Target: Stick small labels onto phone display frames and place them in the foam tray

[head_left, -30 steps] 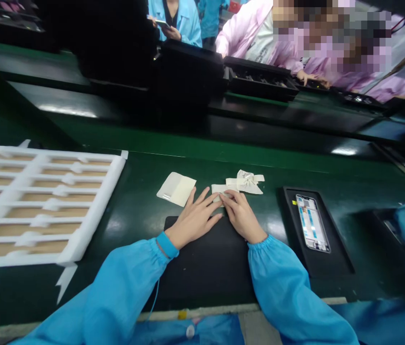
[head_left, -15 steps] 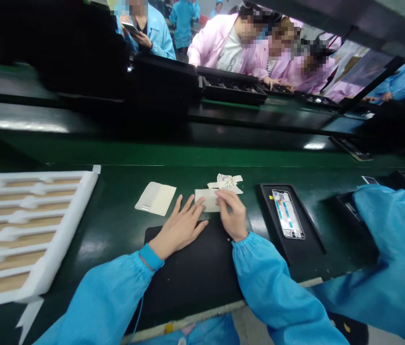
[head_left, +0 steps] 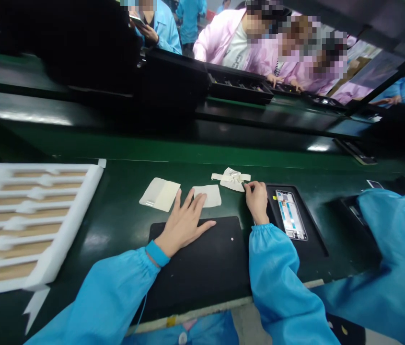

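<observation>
Pinch the pale sheet [head_left: 213, 196], likely light and limp, by a corner facing the desk [head_left: 119, 220]'s far edge, with left hand [head_left: 179, 223] splayed loosely, right hand [head_left: 258, 199] curled, contents untellable.

The worker wears a bright blue garment with long, loose-cut sleeves. The left sleeve [head_left: 105, 282] and the right sleeve [head_left: 277, 268] are of plain, creased fabric; each ends in a gathered cuff at the wrist. A flat blue wristband [head_left: 157, 253] encircles the left wrist, and a thin blue cord [head_left: 142, 309] runs below it. The garment front [head_left: 211, 330] carries a round, pale button [head_left: 182, 338]. Both hands [head_left: 182, 225] are ungloved.
</observation>
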`<state>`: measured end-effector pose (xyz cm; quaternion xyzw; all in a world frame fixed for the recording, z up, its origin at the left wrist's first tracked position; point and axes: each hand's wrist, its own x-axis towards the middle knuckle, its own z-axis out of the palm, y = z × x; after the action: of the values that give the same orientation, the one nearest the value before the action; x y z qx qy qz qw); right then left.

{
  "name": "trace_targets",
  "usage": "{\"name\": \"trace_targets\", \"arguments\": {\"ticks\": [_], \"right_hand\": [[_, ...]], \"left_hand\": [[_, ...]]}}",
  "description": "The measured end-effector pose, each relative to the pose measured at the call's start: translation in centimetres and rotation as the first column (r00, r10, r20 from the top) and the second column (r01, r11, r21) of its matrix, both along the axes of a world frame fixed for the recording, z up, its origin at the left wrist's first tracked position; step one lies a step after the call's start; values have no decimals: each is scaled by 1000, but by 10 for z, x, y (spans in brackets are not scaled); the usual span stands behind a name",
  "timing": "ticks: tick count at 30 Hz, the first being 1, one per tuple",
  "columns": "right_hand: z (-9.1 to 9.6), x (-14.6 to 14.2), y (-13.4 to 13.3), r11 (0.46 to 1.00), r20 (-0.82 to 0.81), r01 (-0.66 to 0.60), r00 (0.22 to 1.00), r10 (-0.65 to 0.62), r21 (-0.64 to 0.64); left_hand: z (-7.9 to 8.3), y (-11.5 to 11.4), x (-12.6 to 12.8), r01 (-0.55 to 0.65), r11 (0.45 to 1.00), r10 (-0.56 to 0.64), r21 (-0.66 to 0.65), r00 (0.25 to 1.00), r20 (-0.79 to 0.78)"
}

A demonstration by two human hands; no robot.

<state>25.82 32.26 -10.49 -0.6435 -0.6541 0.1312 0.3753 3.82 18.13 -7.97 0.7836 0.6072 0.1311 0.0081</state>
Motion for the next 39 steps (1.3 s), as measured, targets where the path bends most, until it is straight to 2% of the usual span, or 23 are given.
{"name": "trace_targets", "arguments": {"ticks": [5, 10, 12, 16, 21, 25, 27, 30, 32, 34, 36, 39], "right_hand": [[7, 5, 0, 999, -93, -11, 996, 14, 31], [37, -2, -21, 990, -298, -32, 952, 72, 135], [51, -17, -39, 982, -435, -84, 888, 151, 169], [70, -51, -75, 961, -709, -217, 649, 275, 173], [71, -67, -94, 936, -826, -342, 502, 256, 82], [66, -69, -96, 886, -910, -463, 366, 193, 2], [64, -69, -97, 860, -933, -510, 316, 172, -14], [61, -69, -98, 822, -959, -569, 246, 142, -24], [59, -68, -97, 776, -977, -631, 178, 120, -20], [57, -67, -96, 715, -988, -699, 125, 85, -27], [56, -67, -95, 661, -991, -748, 127, 47, -64], [55, -68, -95, 619, -983, -775, 184, 24, -130]], "left_hand": [[1, 4, 1, -13, 1000, 13, -15, 999, 37], [0, 5, 0, -29, 1000, 28, 8, 996, 80], [0, 4, -1, -38, 999, 36, 31, 996, 79], [1, 3, 0, -61, 995, 53, 85, 994, 92], [0, 3, 1, -76, 992, 65, 96, 992, 107], [3, 3, 0, -106, 978, 72, 178, 979, 191], [6, 2, -1, -132, 958, 50, 253, 951, 304], [12, 0, -2, -193, 904, -37, 380, 853, 521], [16, -3, -2, -207, 884, -113, 420, 777, 620], [20, -5, -1, -187, 890, -161, 417, 725, 670], [22, -8, 0, -163, 911, -172, 380, 686, 707], [25, -10, 1, -128, 948, -156, 292, 614, 774]]}}
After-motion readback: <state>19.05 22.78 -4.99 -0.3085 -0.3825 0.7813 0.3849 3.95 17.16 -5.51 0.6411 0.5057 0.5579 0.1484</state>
